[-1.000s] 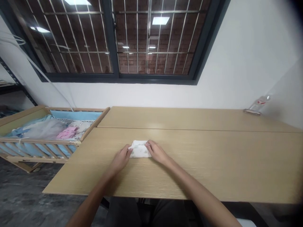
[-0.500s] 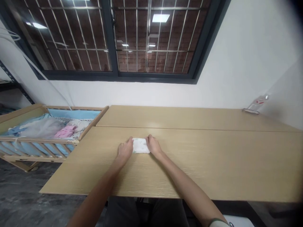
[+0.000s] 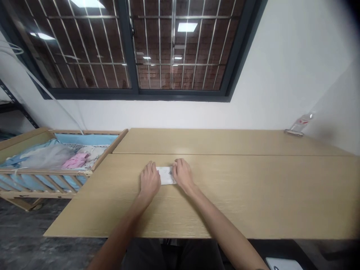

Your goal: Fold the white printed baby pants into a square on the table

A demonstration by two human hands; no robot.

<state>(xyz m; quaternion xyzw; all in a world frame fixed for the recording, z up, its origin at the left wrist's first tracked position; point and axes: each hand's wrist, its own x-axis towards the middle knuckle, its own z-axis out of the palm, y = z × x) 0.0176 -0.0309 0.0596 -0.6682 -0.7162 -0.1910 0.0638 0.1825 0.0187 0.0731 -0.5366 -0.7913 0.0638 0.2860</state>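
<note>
The left hand (image 3: 150,181) and right hand (image 3: 182,174) cover both ends of the folded white cloth (image 3: 166,175); only its middle strip shows, and its print is too small to make out. The left edge cuts off the wooden crib (image 3: 42,172). The far bottle (image 3: 298,125) has an unreadable label.

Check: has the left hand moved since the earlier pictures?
Yes. The left hand has slid forward toward the table seam and now covers the left edge of the folded cloth.

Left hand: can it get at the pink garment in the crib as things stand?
Probably yes, with a stretch. The left hand lies on the folded white cloth; the crib is open-topped beside the table, and only its side rail stands before the pink garment.
</note>
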